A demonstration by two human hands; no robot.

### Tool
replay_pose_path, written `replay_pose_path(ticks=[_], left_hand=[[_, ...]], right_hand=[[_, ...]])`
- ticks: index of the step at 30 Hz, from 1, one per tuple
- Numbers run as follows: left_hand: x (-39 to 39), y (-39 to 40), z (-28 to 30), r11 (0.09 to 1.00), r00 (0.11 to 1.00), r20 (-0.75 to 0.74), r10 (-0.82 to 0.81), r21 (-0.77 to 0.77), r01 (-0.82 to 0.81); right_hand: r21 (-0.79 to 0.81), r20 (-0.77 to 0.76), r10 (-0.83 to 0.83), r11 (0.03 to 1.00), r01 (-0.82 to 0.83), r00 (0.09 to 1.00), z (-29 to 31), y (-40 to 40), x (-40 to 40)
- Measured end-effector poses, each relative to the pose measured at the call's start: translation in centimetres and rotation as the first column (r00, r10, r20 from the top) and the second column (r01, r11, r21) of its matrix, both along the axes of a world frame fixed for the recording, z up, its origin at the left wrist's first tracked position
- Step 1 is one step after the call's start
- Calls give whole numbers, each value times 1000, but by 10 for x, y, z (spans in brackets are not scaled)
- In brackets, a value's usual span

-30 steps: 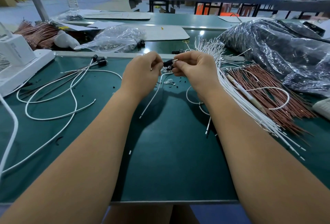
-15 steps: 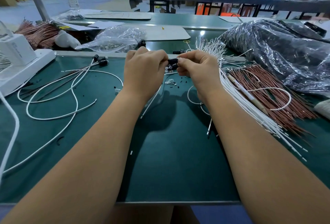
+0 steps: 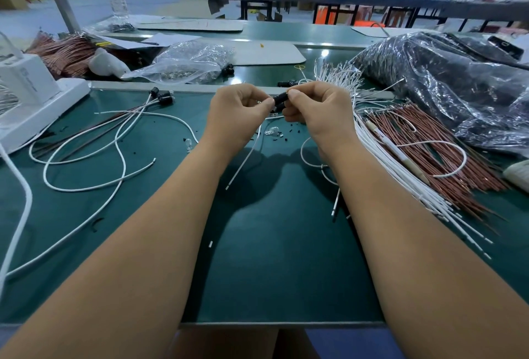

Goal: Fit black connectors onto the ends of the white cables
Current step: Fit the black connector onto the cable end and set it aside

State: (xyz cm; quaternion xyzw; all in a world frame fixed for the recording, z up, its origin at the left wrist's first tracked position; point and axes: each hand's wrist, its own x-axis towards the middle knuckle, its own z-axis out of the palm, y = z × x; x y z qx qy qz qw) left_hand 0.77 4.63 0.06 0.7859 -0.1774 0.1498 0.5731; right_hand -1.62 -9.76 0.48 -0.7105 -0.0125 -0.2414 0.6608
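Bench, green mat [image 3: 272, 258]. Person works with both hands raised just above it, close together.

Right hand [image 3: 317, 112]: thumb and forefinger pinched on a black connector [image 3: 280, 100], the rest of the fingers curled under. Left hand [image 3: 237, 115]: fingers curled in, tips meeting the connector's near end; I judge they pinch the end of a white cable [image 3: 243, 162] that drops from under the hand to the mat, though the contact itself is hidden by the knuckles.

Step in hand, as I read it: pushing cable end into connector. To do it well: keep the 2 pieces in line, hold the cable close to its tip so it does not buckle, press straight, then tug lightly to check seating.

Stock: bundle of white cables [image 3: 400, 163] fanned out beside the right forearm, over red-brown wires [image 3: 446, 152]. Finished cables [image 3: 120, 141] with black ends lie looped at left. Spare connectors [image 3: 287, 83] sit just beyond the hands.
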Motion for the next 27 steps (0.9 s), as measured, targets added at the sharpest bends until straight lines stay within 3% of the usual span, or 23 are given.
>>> replay_pose_path(ticks=[8,15,20,27], left_hand=[[1,3,2,993,997,-59,-50,-108,44],[1,1,2,984,997,-44,-65,-167,57],[0,-1,2,975,991,-37,-127,-191,118],[-1,4,4,954,967,-60,-247,-190,232]], right_hand=[[-21,-36,44,999,-45,998,-1,-1,1],[81,-44,148,986,-144,988,-1,0,0],[24,-38,151,988,-151,988,-2,4,1],[151,-9,202,968,-199,979,-1,1,-1]])
